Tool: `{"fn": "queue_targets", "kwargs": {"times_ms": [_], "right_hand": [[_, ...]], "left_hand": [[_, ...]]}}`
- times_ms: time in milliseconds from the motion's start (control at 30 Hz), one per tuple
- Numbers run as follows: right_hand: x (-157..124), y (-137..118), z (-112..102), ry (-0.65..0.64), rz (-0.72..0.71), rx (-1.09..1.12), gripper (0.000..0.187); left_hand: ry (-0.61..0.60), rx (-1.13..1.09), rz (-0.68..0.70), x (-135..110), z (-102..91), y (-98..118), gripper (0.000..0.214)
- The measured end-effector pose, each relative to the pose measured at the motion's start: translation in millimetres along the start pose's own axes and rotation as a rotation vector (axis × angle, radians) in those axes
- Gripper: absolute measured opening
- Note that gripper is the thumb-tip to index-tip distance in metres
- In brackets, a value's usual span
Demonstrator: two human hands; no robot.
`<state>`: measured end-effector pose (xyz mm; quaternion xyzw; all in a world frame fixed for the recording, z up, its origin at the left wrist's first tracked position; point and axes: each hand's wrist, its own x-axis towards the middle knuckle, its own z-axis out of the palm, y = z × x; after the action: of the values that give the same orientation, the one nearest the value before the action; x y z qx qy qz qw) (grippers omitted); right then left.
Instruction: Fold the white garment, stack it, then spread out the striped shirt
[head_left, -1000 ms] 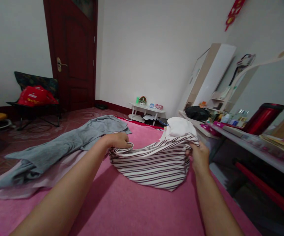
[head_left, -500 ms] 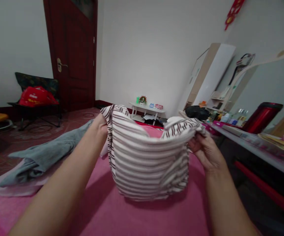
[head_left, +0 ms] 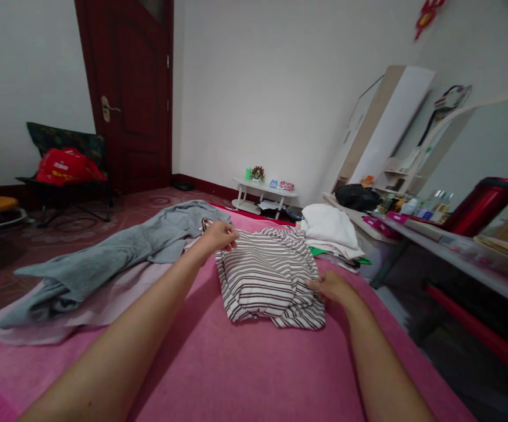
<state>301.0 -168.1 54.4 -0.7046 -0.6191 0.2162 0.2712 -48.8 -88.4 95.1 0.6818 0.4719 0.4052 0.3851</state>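
Note:
A white shirt with dark stripes point(head_left: 267, 275) lies loosely folded and wrinkled on the pink bedspread point(head_left: 245, 375). At its far left corner is my left hand point(head_left: 220, 236), its fingers curled closed at the fabric; the exact grip is partly hidden. My right hand point(head_left: 332, 287) pinches the shirt's right edge between thumb and fingers. A small striped piece shows just behind my left hand.
Grey trousers point(head_left: 117, 258) lie over pale pink cloth point(head_left: 117, 293) on the left. Beyond the shirt on the right sits a stack of folded white clothes point(head_left: 331, 228). A cluttered dressing table point(head_left: 451, 252) flanks the bed's right side.
The striped shirt has come down from being held up between both hands and now lies flat on the bedspread. My right hand has moved lower, to its side edge. The white stack is uncovered.

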Motion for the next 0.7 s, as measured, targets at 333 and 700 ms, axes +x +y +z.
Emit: {"fn": "queue_targets", "kwargs": {"times_ms": [333, 700], "right_hand": [[-41, -76, 0, -0.627, 0.047, 0.110, 0.027], [-18, -56, 40, -0.330, -0.252, -0.252, 0.065]], "left_hand": [[-1.028, 0.494, -0.035, -59, 65.3, 53, 0.015], [-0.358, 0.922, 0.225, -17, 56.0, -36, 0.075]]}}
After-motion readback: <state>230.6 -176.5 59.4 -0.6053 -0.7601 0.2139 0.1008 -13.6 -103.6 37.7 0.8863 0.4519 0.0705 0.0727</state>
